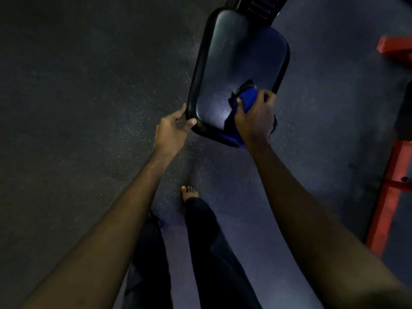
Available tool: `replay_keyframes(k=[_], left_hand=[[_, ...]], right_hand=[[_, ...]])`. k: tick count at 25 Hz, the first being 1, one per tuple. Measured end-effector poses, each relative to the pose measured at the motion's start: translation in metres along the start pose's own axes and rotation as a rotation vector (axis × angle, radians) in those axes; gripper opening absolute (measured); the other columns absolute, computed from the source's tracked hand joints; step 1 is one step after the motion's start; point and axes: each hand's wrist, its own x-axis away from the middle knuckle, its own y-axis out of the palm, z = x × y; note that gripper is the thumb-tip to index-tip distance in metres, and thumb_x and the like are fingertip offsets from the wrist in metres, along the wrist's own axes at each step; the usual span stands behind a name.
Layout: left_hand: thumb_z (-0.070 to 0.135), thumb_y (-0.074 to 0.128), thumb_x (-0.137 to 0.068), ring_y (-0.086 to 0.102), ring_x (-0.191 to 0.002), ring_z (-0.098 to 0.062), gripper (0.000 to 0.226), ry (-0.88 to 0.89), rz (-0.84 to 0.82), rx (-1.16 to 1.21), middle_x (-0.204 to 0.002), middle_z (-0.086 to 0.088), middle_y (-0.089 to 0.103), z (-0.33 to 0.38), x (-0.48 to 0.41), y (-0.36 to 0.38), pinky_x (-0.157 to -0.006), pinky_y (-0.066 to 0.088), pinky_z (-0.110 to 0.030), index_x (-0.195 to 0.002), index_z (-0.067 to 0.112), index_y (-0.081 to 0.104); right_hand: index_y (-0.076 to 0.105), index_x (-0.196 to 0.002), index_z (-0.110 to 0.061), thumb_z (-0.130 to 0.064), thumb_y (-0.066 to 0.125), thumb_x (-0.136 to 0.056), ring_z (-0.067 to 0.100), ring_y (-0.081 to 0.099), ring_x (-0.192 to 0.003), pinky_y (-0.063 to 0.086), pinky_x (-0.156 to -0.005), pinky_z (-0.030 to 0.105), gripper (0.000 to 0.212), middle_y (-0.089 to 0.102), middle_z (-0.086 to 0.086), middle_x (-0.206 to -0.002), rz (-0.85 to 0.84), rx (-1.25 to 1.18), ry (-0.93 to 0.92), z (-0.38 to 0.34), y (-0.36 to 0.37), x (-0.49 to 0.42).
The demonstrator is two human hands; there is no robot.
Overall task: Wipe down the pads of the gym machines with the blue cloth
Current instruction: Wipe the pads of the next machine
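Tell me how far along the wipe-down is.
Done: nothing plainly finished. In hand: the right hand holds the blue cloth on the near end of the black pad while the left hand grips its near corner. Left: the pad's far end and other machines' pads.

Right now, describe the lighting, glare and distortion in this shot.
Head view: dim, bluish cast; a soft glare patch on the glossy black padded seat beside the crumpled blue cloth gripped by the right hand; the left hand on the seat's near corner looks warmer-lit; wide-angle stretch exaggerates both forearms toward the lower corners; fine detail is soft.
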Motion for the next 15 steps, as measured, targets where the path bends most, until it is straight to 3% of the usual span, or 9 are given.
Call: replay_keyframes(k=[2,6,9,12,15], left_hand=[[0.028,0.072,-0.092,0.048,-0.135,-0.006,0.061,0.004,0.008,0.014,-0.147,0.003,0.053,-0.001,0.001,0.002,-0.111,0.046,-0.032,-0.147,0.017,0.049],[0.03,0.07,-0.093,0.047,-0.123,0.01,0.059,-0.03,0.009,0.057,-0.148,0.007,0.052,0.0,0.005,0.003,-0.095,0.043,-0.005,-0.147,0.022,0.049],[0.027,0.062,-0.099,0.046,-0.127,0.012,0.05,-0.031,-0.03,0.1,-0.145,0.016,0.053,-0.003,0.007,-0.001,-0.11,0.041,-0.019,-0.147,0.025,0.05],[0.008,0.052,-0.102,0.046,-0.117,0.025,0.048,-0.023,-0.092,0.102,-0.141,0.02,0.049,-0.003,0.002,-0.006,-0.104,0.038,-0.007,-0.148,0.019,0.048],[-0.014,0.041,-0.09,0.048,-0.135,-0.002,0.061,-0.021,-0.113,0.134,-0.146,0.004,0.052,-0.005,-0.003,-0.012,-0.112,0.04,-0.021,-0.146,0.009,0.049]], right_hand=[[0.055,-0.125,-0.005,-0.049,0.057,-0.085,0.035,0.057,-0.111,0.051,-0.094,0.051,0.06,0.05,0.016,-0.129,0.023,0.033,0.093,-0.021,0.004,0.004],[0.032,-0.152,-0.006,-0.044,0.057,-0.095,0.035,0.038,-0.14,0.033,-0.117,0.046,0.073,0.04,0.016,-0.153,-0.229,0.003,-0.22,0.002,-0.014,0.032],[0.043,-0.146,-0.008,-0.05,0.051,-0.098,0.031,0.043,-0.139,0.034,-0.116,0.048,0.064,0.05,0.011,-0.147,-0.136,-0.007,-0.228,0.002,-0.006,0.023],[0.05,-0.14,-0.012,-0.051,0.051,-0.097,0.024,0.047,-0.133,0.032,-0.118,0.038,0.059,0.057,0.006,-0.14,-0.109,-0.05,-0.276,-0.027,0.007,0.014],[0.048,-0.143,-0.012,-0.049,0.054,-0.096,0.024,0.042,-0.138,0.024,-0.118,0.034,0.06,0.054,0.007,-0.144,-0.221,-0.046,-0.473,-0.043,0.01,0.015]])
